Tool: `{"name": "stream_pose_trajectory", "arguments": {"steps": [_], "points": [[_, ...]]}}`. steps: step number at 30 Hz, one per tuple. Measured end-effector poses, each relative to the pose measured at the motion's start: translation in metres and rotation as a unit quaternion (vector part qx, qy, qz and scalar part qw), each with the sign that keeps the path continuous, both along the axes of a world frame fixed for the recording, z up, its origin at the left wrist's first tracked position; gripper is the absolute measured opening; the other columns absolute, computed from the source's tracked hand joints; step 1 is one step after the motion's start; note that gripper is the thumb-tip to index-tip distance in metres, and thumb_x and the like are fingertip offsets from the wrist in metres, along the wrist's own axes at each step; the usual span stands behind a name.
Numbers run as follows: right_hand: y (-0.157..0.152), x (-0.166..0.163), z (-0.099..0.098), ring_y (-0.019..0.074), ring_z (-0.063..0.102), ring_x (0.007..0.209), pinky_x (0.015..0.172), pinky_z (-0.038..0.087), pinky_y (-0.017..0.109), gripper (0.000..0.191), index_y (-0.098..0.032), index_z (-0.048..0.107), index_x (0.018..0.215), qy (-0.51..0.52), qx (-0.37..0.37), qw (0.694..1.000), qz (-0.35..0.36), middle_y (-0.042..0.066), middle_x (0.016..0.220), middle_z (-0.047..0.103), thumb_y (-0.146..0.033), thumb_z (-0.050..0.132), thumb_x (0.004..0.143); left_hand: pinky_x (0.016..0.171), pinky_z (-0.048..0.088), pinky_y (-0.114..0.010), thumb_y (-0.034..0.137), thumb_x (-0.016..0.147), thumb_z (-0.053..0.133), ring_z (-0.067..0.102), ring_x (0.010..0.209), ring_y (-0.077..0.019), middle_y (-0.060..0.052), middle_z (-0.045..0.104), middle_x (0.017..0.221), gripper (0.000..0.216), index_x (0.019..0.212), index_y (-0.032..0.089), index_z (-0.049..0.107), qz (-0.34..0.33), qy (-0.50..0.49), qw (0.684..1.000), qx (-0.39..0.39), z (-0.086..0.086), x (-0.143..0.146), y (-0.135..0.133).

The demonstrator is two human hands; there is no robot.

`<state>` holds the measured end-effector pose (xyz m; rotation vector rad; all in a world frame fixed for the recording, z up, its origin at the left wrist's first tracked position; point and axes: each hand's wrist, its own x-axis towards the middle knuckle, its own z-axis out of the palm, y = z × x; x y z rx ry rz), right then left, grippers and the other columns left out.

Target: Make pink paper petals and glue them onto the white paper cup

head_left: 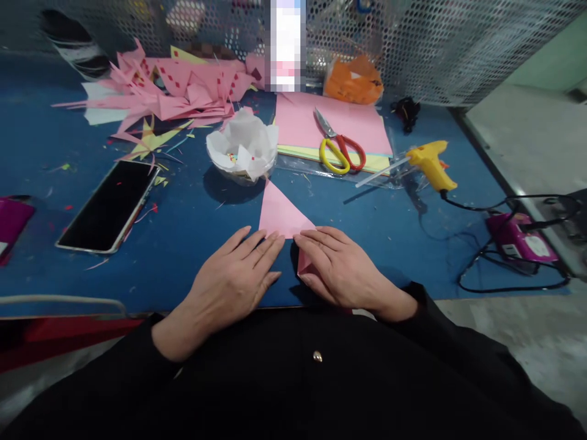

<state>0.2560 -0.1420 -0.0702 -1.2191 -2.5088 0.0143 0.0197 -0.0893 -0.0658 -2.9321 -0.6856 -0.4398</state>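
A folded piece of pink paper [280, 212] lies on the blue table, its point facing away from me. My left hand [235, 269] rests flat with fingers stretched out, the fingertips pressing on the paper's near edge. At the paper's right corner is my right hand [342, 266], its fingers over the edge. A pink flap of paper shows between its thumb and forefinger, so the hand is closed on it. Part of the paper is hidden under the right hand. Just beyond the paper stands a bowl [242, 150] lined with white paper, with small scraps inside.
Scissors [342, 150] with yellow and red handles lie on stacked pink sheets [298, 116]. A yellow glue gun [433, 165] is at right, its cord near a purple box [520, 238]. A phone [112, 208] and pink scraps [183, 85] lie at left. An orange bundle [355, 82] sits behind.
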Motion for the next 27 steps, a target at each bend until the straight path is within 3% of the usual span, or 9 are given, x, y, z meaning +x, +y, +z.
{"name": "stream_pose_trajectory", "arguments": {"steps": [8, 13, 19, 27], "points": [[0.001, -0.002, -0.002, 0.0317, 0.062, 0.124, 0.105, 0.049, 0.056, 0.046, -0.004, 0.056, 0.135, 0.019, -0.001, 1.000, -0.004, 0.023, 0.128, 0.068, -0.032, 0.045, 0.100, 0.111, 0.043, -0.051, 0.030, 0.102, 0.047, 0.063, 0.125, -0.0317, -0.019, 0.069, 0.131, 0.043, 0.136, 0.006, 0.058, 0.025, -0.020, 0.999, -0.024, -0.002, -0.011, -0.001], [0.001, -0.003, -0.001, 0.0318, 0.064, 0.120, 0.105, 0.049, 0.052, 0.046, 0.001, 0.058, 0.130, 0.001, 0.019, 1.000, -0.002, 0.024, 0.127, 0.068, -0.032, 0.045, 0.100, 0.107, 0.049, -0.047, 0.031, 0.103, 0.042, 0.065, 0.122, -0.0270, -0.017, 0.068, 0.132, 0.045, 0.140, 0.007, 0.053, 0.106, -0.086, 0.989, -0.064, -0.002, -0.013, 0.004], [0.001, -0.004, -0.003, 0.0320, 0.065, 0.119, 0.103, 0.050, 0.054, 0.046, -0.002, 0.058, 0.132, 0.002, 0.025, 1.000, -0.007, 0.024, 0.124, 0.070, -0.032, 0.045, 0.100, 0.113, 0.041, -0.054, 0.037, 0.103, 0.043, 0.054, 0.135, -0.0331, -0.019, 0.062, 0.140, 0.049, 0.139, 0.007, 0.057, 0.015, -0.029, 0.999, -0.036, -0.003, 0.007, 0.005], [0.001, -0.003, -0.002, 0.0320, 0.064, 0.121, 0.103, 0.051, 0.055, 0.045, -0.004, 0.057, 0.134, 0.015, 0.006, 1.000, -0.008, 0.024, 0.126, 0.069, -0.031, 0.048, 0.099, 0.114, 0.038, -0.059, 0.038, 0.098, 0.054, 0.056, 0.132, -0.0347, -0.016, 0.062, 0.142, 0.050, 0.140, 0.012, 0.058, 0.034, -0.026, 0.998, -0.048, -0.004, 0.014, 0.001]]}}
